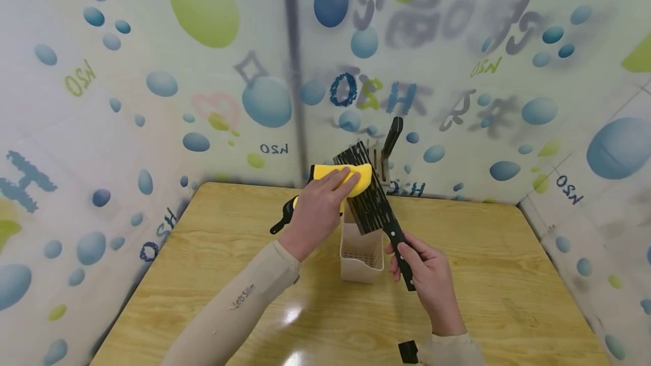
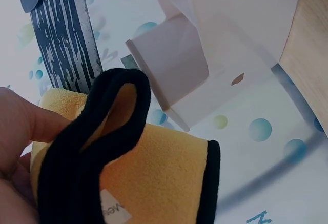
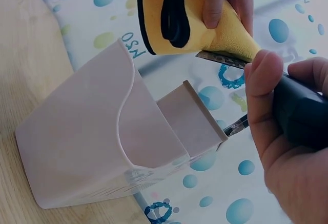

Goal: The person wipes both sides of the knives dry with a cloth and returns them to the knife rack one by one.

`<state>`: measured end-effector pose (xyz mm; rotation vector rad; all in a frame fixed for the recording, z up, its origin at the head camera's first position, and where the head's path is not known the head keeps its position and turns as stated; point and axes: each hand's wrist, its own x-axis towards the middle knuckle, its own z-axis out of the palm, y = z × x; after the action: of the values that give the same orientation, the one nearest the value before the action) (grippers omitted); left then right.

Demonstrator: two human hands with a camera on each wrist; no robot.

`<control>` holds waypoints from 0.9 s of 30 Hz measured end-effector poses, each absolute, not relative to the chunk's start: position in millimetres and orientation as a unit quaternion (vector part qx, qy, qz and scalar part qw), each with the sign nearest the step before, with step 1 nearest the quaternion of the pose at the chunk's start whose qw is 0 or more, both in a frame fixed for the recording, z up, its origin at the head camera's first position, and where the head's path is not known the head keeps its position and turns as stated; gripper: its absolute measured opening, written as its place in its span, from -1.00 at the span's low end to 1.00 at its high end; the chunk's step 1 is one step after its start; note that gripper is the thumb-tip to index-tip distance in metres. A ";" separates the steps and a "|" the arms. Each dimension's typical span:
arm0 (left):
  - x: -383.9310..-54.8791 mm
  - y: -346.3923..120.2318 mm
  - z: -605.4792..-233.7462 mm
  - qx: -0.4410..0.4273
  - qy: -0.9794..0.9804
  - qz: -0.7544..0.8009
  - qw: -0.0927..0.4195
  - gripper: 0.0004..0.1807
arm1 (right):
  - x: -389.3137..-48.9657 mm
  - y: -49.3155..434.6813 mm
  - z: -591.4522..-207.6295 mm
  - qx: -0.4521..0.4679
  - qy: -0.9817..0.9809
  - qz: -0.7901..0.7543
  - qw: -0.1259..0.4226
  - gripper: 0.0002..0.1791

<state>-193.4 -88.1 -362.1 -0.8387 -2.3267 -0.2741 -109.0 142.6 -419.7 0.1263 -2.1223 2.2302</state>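
Observation:
My right hand [image 1: 427, 267] grips the black riveted handle of a cleaver [image 1: 367, 208], its blade pointing up and away to the left. The broad blade has dark, streaky stripes. A folded yellow cloth [image 1: 363, 181] with black edging is in my left hand [image 1: 316, 208], which holds it against the upper part of the blade. In the left wrist view a black loop of the cloth's trim hides part of it. Below and behind the blade stands a pale knife holder [image 3: 77, 131] with an open front compartment. A black-handled knife [image 1: 393, 139] stands upright in its rear part.
The holder rests on a wood-grain table [image 1: 483, 275], close to the back edge. Walls with printed blue and green drops [image 1: 267, 102] enclose the table at the back and sides. A small black square piece [image 1: 408, 351] lies beside the right sleeve.

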 end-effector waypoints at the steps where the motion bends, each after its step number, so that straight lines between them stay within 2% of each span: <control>1: -193.5 -88.5 -361.6 -0.319 -0.886 -0.103 0.321 -0.34 | -109.1 142.6 -419.6 0.041 -0.689 0.723 0.030 -0.61; 27: -199.5 -98.0 -354.6 -0.291 -0.902 -0.097 0.305 -0.32 | -109.0 140.9 -424.0 0.071 -0.676 0.734 0.018 -0.58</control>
<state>-199.5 -98.0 -354.6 -0.7715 -2.3877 -0.2566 -109.0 140.9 -424.0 0.2196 -2.0987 2.2795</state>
